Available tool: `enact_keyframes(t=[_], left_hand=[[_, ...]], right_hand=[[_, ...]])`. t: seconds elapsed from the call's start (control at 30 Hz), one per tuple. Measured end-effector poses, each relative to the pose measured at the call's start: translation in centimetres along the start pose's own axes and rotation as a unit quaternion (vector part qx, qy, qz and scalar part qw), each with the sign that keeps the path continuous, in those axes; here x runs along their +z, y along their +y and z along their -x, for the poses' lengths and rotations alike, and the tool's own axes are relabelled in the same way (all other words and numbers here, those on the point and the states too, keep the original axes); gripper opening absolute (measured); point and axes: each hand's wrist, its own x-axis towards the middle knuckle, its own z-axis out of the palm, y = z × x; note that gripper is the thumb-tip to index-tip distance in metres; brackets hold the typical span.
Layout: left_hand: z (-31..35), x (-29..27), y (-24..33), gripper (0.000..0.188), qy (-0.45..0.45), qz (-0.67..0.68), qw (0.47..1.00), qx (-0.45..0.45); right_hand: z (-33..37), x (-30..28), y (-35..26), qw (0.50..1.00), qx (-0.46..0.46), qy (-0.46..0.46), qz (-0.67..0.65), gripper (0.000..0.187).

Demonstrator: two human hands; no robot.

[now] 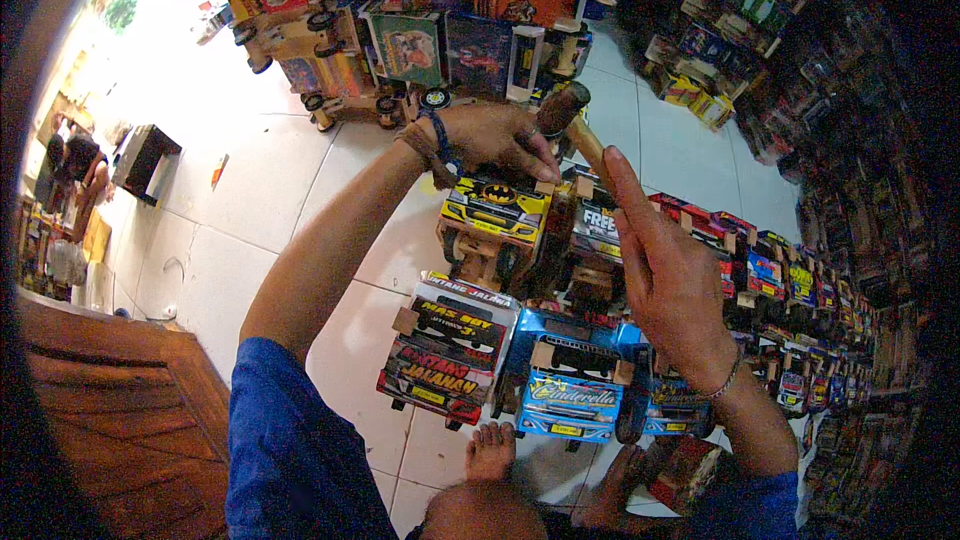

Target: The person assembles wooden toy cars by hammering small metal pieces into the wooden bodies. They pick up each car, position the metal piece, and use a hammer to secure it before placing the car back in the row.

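Note:
My right hand [675, 280] grips a hammer [592, 147] by its wooden handle, with the index finger stretched along it. The dark hammer head [563, 110] is raised beside my left hand [495, 145]. That hand bends over the top of a yellow and black toy truck [495, 208], its fingertips pinched at a small wooden block [546, 187] on the cab's upper right corner. Part of the truck's body is hidden under my left hand. Just right of it stands a toy truck with a black and white front [597, 225], partly covered by my right hand.
Nearer me stand a red and black toy truck [440, 355] and a light blue one [570, 390]. A long row of toy trucks [765, 270] runs off right. Stacked trucks [420, 40] lie beyond my hands. A wooden door [120, 410] is at left; another person [80, 165] sits far left.

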Motion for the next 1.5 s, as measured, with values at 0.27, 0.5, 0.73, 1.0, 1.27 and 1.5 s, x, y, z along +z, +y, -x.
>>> enact_keyframes(t=[0.27,0.5,0.73,1.0,1.27,1.5], left_hand=[[-0.3,-1.1,0.3,0.032,-0.060,-0.002,0.996,0.059],[1.9,-1.8,4.3,0.035,-0.002,0.090,0.974,-0.207],[0.6,-0.3,16.1,0.023,0.086,-0.034,0.995,-0.025],[-4.9,20.2,37.3,0.032,-0.359,-0.087,0.926,0.080],[-11.1,48.2,36.6,0.027,-0.485,-0.246,0.817,0.190],[-16.1,65.2,28.6,0.061,-0.353,-0.364,0.817,0.273]], right_hand=[[1.3,-1.3,-0.1,0.994,0.043,-0.079,0.064,0.066],[7.4,-14.6,6.5,0.978,0.094,0.185,0.005,0.049],[25.2,-22.5,13.1,0.905,0.394,0.146,0.067,0.038],[56.1,-17.0,21.4,0.799,0.579,0.008,0.162,0.037],[67.9,-9.1,26.9,0.727,0.628,0.008,0.276,0.061],[68.3,-5.2,27.8,0.759,0.624,0.138,0.121,0.065]])
